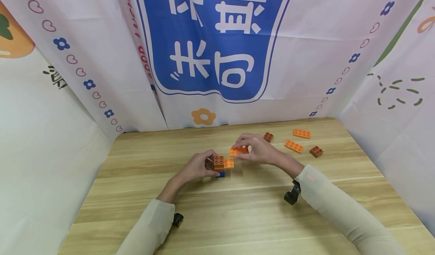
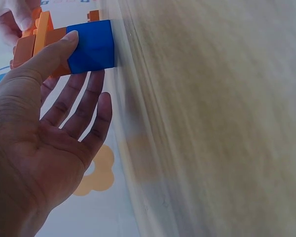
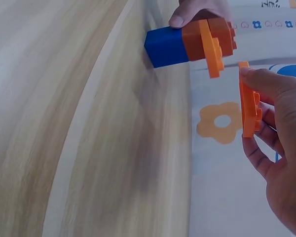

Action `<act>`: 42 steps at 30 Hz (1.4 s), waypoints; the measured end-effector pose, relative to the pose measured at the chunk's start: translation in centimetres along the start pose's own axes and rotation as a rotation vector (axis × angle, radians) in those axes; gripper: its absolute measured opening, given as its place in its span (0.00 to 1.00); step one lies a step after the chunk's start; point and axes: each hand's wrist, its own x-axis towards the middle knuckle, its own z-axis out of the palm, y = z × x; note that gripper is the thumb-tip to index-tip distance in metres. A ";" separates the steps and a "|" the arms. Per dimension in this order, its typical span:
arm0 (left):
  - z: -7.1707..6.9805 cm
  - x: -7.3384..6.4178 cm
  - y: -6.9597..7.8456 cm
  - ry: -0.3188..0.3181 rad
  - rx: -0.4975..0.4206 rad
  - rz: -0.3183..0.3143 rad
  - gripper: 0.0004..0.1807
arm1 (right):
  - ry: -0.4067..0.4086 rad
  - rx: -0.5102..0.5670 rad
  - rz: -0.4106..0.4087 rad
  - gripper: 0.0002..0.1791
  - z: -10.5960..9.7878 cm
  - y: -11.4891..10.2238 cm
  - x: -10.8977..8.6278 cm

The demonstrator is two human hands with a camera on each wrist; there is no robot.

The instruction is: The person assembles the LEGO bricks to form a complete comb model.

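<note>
1. Stack of studded toy bricks, upright at the middle of the wooden table (image 1: 210,209). From the bottom: blue block (image 3: 166,47), lower brown brick (image 3: 194,42), orange plate jutting out rightward (image 3: 212,49), top brown brick (image 1: 219,160).
2. Left hand (image 1: 198,166): fingers curled about the stack, thumb pressed along the blue block and lower brown brick.
3. Second orange plate (image 3: 248,106), studded, raised beside the stack, near the jutting plate but apart from it.
4. Right hand (image 1: 256,149): thumb and fingers pinching the second orange plate.
5. Loose pieces, table's far right: two four-stud brown bricks (image 1: 316,151), two orange plates (image 1: 293,146).
6. Backdrop: white printed cloth (image 1: 302,58) with blue panel (image 1: 207,79).
</note>
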 end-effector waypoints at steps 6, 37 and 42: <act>0.0 0.0 0.0 0.002 -0.003 -0.008 0.24 | -0.002 0.019 -0.031 0.17 0.2 -0.9 0.5; 0.1 -0.1 -0.2 -0.003 -0.046 -0.002 0.21 | 0.015 0.035 -0.130 0.16 2.6 -3.0 2.3; 0.0 -0.1 -0.2 -0.004 -0.045 0.009 0.21 | 0.007 0.023 -0.117 0.16 2.8 -3.1 2.5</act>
